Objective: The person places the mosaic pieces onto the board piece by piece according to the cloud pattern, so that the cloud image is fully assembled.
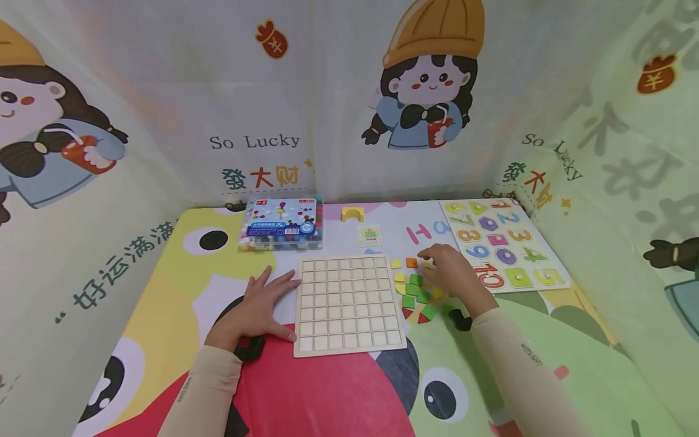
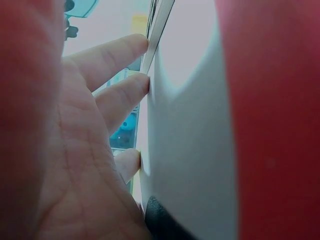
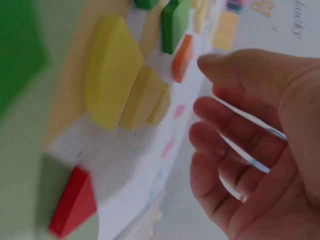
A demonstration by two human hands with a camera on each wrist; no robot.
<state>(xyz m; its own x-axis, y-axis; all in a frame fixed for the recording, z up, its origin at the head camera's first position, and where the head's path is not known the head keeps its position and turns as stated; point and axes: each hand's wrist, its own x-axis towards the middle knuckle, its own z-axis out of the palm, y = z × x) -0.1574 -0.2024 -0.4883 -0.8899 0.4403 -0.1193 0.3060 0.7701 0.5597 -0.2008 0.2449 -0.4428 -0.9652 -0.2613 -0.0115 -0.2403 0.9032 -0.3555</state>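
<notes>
A pale wooden grid board [image 1: 349,303] with empty square cells lies on the mat. My left hand [image 1: 264,303] rests flat beside its left edge, fingers straight [image 2: 120,95], with the fingertips at the board's edge [image 2: 159,25]. To the right of the board lies a scatter of small coloured tiles: yellow [image 1: 395,264], orange [image 1: 411,262] and green [image 1: 416,280]. My right hand [image 1: 448,272] hovers over them with its fingers loosely curled [image 3: 225,130] and nothing in them. The right wrist view shows the yellow tiles [image 3: 112,80], a green one [image 3: 175,22], an orange one [image 3: 183,57] and a red one [image 3: 75,200].
A number puzzle board [image 1: 505,243] lies at the right rear. A clear plastic box of pieces [image 1: 281,223] stands at the back left, with a yellow arch block [image 1: 352,213] and a small pattern card [image 1: 369,235] beside it. Cartoon-printed fabric walls enclose the table.
</notes>
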